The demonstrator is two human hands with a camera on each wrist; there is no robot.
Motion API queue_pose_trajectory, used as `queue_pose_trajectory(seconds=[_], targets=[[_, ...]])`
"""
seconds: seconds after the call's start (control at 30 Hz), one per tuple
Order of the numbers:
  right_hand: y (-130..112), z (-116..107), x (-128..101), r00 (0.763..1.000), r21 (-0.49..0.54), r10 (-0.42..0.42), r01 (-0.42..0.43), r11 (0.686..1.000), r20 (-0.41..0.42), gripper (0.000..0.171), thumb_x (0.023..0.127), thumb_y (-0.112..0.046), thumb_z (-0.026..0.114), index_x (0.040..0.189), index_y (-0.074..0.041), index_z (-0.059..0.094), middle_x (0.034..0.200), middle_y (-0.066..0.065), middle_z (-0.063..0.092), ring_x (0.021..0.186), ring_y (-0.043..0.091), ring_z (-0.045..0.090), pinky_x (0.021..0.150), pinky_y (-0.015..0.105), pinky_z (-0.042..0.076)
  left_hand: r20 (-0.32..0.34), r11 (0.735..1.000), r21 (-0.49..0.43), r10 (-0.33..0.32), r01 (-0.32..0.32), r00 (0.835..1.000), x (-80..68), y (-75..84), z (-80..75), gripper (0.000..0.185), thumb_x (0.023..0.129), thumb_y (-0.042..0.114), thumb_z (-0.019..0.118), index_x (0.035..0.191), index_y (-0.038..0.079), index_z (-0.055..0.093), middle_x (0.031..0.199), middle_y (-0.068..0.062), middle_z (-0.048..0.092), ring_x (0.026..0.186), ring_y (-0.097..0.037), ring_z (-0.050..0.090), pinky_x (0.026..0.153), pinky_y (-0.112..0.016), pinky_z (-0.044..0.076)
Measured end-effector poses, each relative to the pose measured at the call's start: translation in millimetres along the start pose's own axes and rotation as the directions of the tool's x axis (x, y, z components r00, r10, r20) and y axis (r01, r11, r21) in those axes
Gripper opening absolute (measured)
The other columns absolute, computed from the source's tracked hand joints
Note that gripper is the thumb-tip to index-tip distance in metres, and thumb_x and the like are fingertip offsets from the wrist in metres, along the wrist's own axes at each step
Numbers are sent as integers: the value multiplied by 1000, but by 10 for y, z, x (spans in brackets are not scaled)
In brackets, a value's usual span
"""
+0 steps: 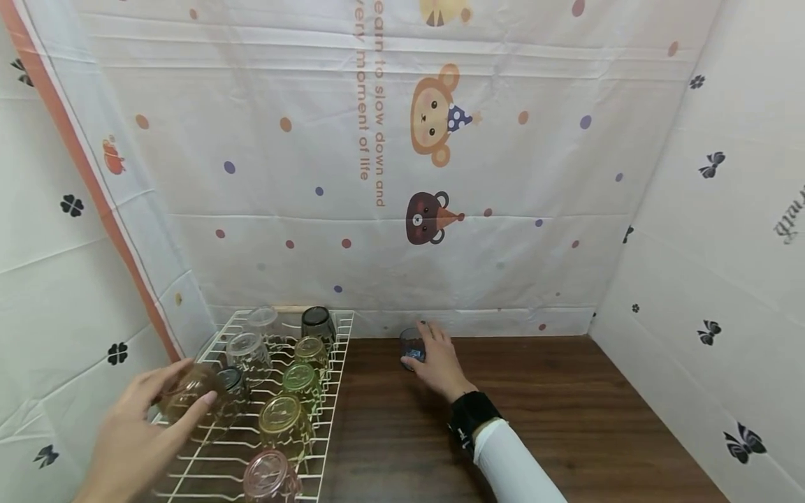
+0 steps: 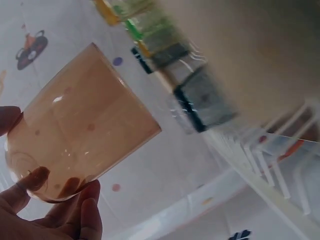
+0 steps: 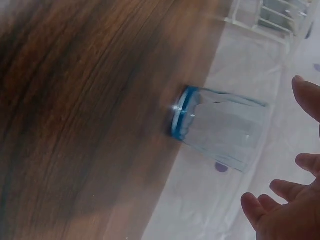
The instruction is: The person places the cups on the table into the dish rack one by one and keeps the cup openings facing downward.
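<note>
Two hands work at a brown table (image 1: 566, 419) walled in by printed cloth. At the far left, the left hand (image 1: 135, 433) curls its fingers (image 2: 80, 215) and thumb round an amber glass (image 1: 189, 395), held tilted over the near left edge of a white wire rack (image 1: 327, 419) that carries several upturned glasses. Right of the rack's edge lies bare wood. There the right hand (image 1: 440, 363), fingers spread and loose, hovers just beside a blue glass (image 3: 220, 130) standing near the back cloth, without gripping it. Farther right the wood runs free to the side cloth.
</note>
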State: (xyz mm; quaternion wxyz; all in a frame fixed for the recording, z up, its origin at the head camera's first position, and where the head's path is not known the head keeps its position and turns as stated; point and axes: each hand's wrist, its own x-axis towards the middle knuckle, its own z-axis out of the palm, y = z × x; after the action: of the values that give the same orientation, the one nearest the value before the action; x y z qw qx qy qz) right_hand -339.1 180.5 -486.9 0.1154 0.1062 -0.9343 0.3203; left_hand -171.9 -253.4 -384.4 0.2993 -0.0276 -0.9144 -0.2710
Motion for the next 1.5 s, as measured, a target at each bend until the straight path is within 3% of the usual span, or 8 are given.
queue_pose_trajectory(seconds=[0.17, 0.4, 0.6, 0.8, 1.03, 1.2, 1.3, 1.5], targets=[[-11, 74, 85, 999, -3, 13, -12, 1000, 34, 83, 102, -39, 73, 169, -12, 32, 175, 24, 27, 162, 51, 24, 128, 71, 28, 62, 998, 68, -16, 12, 998, -11, -150, 29, 67, 87, 41, 88, 142, 9, 66, 113, -20, 67, 90, -28, 59, 67, -27, 39], [33, 182, 124, 999, -33, -8, 9, 999, 40, 70, 107, -38, 65, 165, -6, 39, 173, 26, 31, 159, 52, 30, 122, 73, 34, 99, 995, 94, -37, 28, 994, -27, -268, 99, 65, 83, 42, 92, 134, 7, 70, 112, -19, 71, 88, -18, 63, 69, -30, 44], [57, 226, 139, 1000, -99, -16, 16, 995, -8, 62, 108, -35, 64, 161, -7, 47, 167, 24, 43, 154, 48, 41, 122, 67, 40, 249, 988, 148, -88, 51, 964, -2, -306, 151, 68, 88, 44, 87, 139, 5, 65, 110, -24, 68, 90, -30, 68, 66, -38, 51], [4, 196, 168, 1000, -101, -8, 7, 995, -10, 64, 106, -33, 69, 160, -7, 48, 162, 21, 48, 152, 44, 44, 124, 60, 41, 321, 986, 165, -85, 33, 943, 10, -406, 196, 71, 89, 43, 87, 141, 0, 62, 106, -21, 68, 90, -29, 69, 67, -42, 54], [-9, 176, 125, 999, -91, 38, -37, 995, 3, 71, 102, -35, 74, 160, -5, 47, 164, 20, 46, 154, 41, 45, 122, 54, 46, 344, 988, 157, -55, 1, 937, -4, -454, 287, 71, 87, 40, 88, 140, 0, 62, 107, -22, 67, 93, -31, 67, 70, -45, 55], [-50, 165, 107, 998, -115, 64, -61, 992, 24, 76, 100, -39, 77, 159, -3, 47, 164, 21, 46, 153, 39, 46, 120, 52, 49, 403, 984, 169, -121, 56, 907, 25, -463, 296, 75, 90, 40, 86, 144, -3, 56, 108, -24, 65, 94, -31, 67, 72, -48, 57], [-50, 177, 100, 997, -127, 74, -70, 989, 32, 77, 99, -40, 77, 159, -3, 48, 163, 21, 46, 153, 38, 46, 119, 50, 50, 418, 981, 179, -140, 70, 897, 36, -466, 296, 77, 92, 40, 84, 146, -4, 53, 111, -27, 64, 96, -34, 68, 75, -54, 58], [-43, 168, 115, 995, -116, 81, -75, 990, 52, 76, 100, -38, 77, 158, 1, 47, 162, 24, 44, 152, 40, 44, 118, 51, 50, 369, 985, 169, -80, 17, 926, 15, -471, 329, 72, 92, 34, 85, 145, -4, 55, 114, -29, 65, 98, -39, 68, 77, -61, 57]])
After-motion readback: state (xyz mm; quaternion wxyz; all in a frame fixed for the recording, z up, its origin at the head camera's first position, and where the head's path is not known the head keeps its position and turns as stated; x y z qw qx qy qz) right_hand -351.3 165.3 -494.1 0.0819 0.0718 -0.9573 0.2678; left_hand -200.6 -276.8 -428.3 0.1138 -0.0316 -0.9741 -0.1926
